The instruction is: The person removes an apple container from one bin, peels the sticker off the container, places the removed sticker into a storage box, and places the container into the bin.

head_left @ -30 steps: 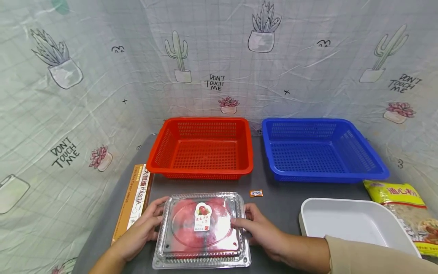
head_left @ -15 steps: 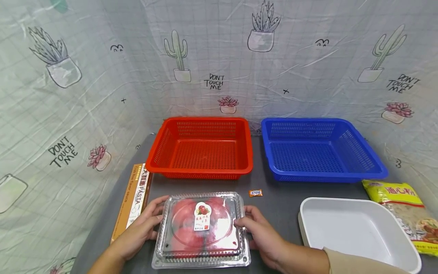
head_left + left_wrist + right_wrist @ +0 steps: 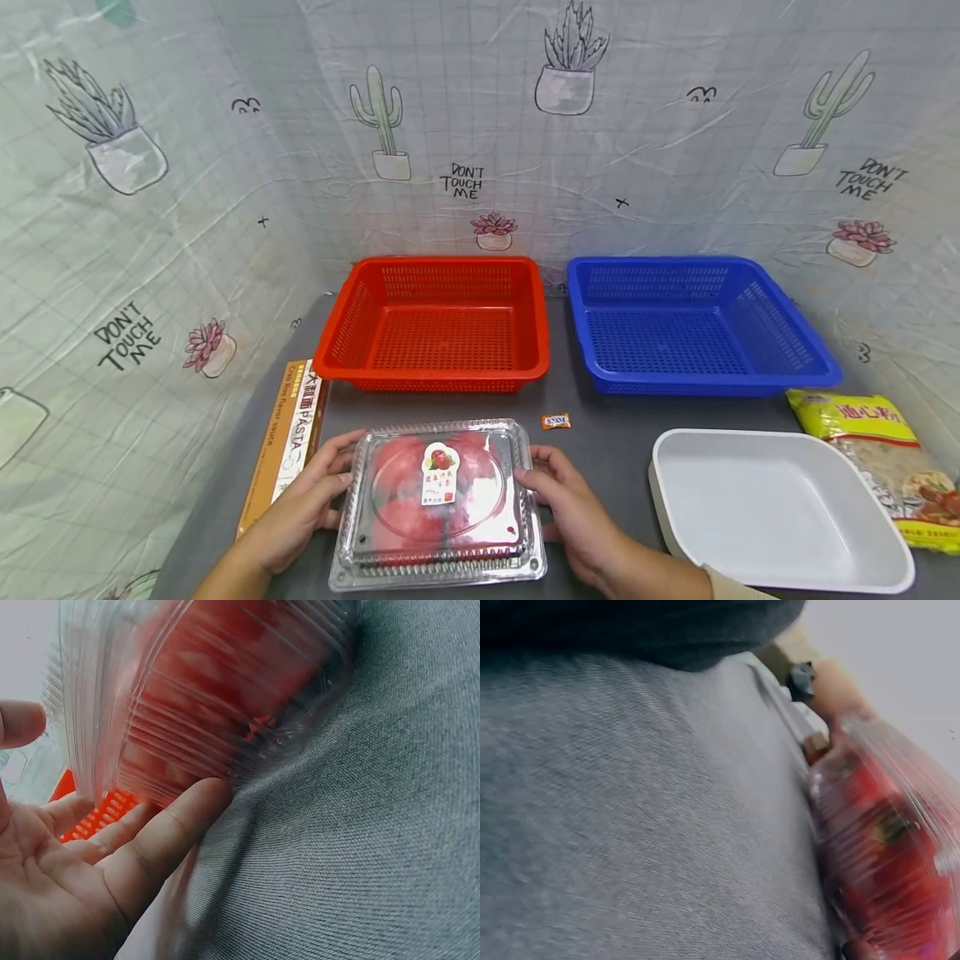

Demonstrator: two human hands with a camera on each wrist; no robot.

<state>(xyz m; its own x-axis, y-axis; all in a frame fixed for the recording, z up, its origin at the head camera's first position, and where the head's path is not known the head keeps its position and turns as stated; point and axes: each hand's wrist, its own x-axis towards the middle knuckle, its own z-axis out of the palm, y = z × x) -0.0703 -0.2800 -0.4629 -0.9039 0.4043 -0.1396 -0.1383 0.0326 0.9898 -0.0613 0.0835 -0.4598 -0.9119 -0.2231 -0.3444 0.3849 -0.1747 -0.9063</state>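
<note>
Two hands, one left [image 3: 313, 492] and one right [image 3: 570, 504]. Two baskets, one red [image 3: 431, 374] and one blue [image 3: 712, 382]. One white tray [image 3: 780, 508], one clear plastic box [image 3: 437, 521] with one label [image 3: 440, 475], one pasta box [image 3: 283, 442], one yellow bag [image 3: 877, 462], one small packet [image 3: 556, 422]. Two printed cactuses [image 3: 380, 112], three printed slogans [image 3: 463, 181]. One bench [image 3: 600, 454].

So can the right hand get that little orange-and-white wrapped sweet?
Probably yes: the sweet lies just beyond the right hand, with nothing visible between them. But that hand would likely have to leave the clear rectangular plastic box it's touching.
</note>
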